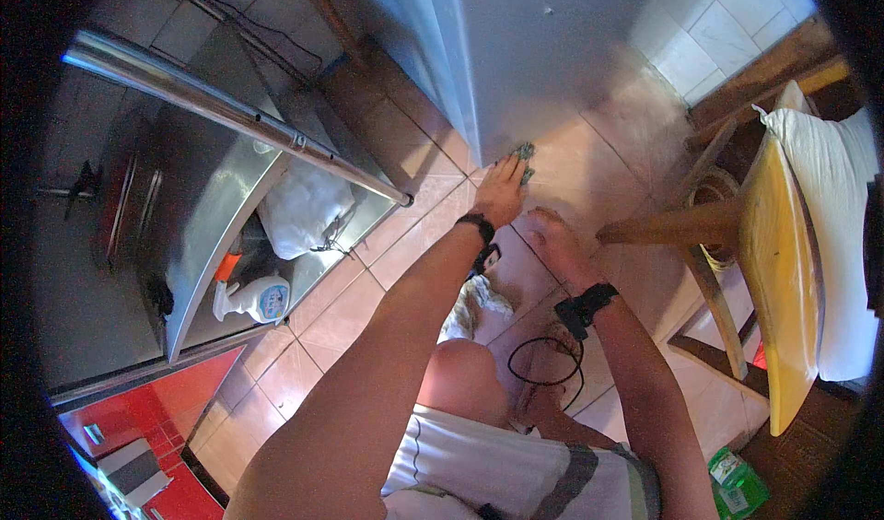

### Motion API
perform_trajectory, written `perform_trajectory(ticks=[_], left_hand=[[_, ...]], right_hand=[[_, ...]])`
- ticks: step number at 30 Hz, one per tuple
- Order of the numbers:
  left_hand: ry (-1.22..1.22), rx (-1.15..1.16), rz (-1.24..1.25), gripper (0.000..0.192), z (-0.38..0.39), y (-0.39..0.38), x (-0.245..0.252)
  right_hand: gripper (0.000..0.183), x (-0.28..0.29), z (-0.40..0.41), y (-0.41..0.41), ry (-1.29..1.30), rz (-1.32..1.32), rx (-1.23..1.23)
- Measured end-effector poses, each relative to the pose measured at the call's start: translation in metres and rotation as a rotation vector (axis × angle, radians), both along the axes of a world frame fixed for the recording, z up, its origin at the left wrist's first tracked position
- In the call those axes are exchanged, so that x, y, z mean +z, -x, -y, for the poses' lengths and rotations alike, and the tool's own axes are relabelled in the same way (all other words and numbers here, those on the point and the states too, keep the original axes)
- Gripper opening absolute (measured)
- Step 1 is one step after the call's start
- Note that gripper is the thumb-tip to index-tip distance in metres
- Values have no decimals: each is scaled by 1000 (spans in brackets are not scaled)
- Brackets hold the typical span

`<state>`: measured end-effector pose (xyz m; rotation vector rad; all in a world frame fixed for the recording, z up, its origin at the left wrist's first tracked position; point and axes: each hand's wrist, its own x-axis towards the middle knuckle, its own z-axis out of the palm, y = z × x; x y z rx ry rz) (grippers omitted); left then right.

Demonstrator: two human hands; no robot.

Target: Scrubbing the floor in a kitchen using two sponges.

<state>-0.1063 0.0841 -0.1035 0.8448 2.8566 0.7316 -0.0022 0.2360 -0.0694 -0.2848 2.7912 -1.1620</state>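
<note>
My left hand point(503, 187) presses a dark green scouring pad point(527, 152), with its fingers spread over it, at the foot of a smooth grey-blue panel point(532, 57). The panel meets the tiled floor point(414, 243) close to these fingers. My right hand point(552, 235) is low over the tiles, a short way below and right of the left one. Its fingers are curled and blurred, and I see nothing in them. A crumpled pale cloth point(476, 306) lies between my arms, partly hidden by my left forearm and knee. Both wrists wear black bands; a black cable loops below the right one.
At left, a metal shelf unit point(235, 130) holds a white spray bottle point(255, 299) and a white plastic bag point(304, 209). A yellow wooden stool point(780, 278) with a white sack point(842, 243) stands at right. A green bottle point(739, 485) is at lower right, red cabinet fronts point(152, 416) at lower left.
</note>
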Motion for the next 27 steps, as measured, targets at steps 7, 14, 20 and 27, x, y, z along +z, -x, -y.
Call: perform_trajectory(ticks=[7, 14, 20, 27], left_hand=[[5, -171, 5, 55, 20, -60, -4], [-10, -15, -97, 54, 26, -20, -6], [-46, 35, -25, 54, -52, 19, -15], [-114, -506, 127, 47, -38, -54, -17]], right_hand=[[36, -7, -38, -30, -22, -3, -161], [34, 26, -20, -29, -71, 20, -166], [30, -3, -30, -27, 11, -63, -131], [33, 7, -39, -45, 318, 255, -486]])
